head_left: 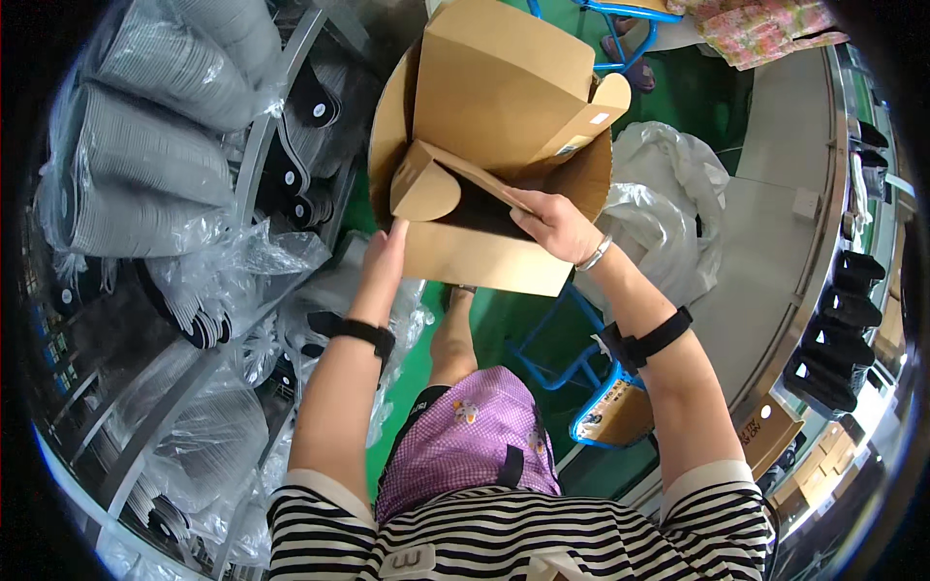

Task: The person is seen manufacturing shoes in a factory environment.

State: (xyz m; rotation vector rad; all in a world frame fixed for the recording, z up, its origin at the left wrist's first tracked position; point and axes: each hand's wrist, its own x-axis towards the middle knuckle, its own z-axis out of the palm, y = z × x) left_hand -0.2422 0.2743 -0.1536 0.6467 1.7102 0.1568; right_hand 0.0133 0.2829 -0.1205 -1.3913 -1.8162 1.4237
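Between my hands is an open brown cardboard box (484, 257), tilted over a larger carton (386, 126). A rounded flap stands up at its left side, and its inside is dark. My left hand (386, 254) grips the box's left corner, thumb up along the edge, with the other fingers mostly hidden. My right hand (559, 229) is closed on the panel edge at the box's right side, thumb inside. Just beyond stands another brown box (494, 87) with its panels upright, within the larger carton.
At left, a metal rack (274, 116) holds plastic-wrapped stacks of grey insole-like pieces (150, 169). A blue-framed stool (610, 412) stands near my right forearm. White plastic sheeting (668, 194) lies right of the carton. Black shoe-like items (833, 353) line the far right bench. Another person's floral clothing (765, 29) shows at top.
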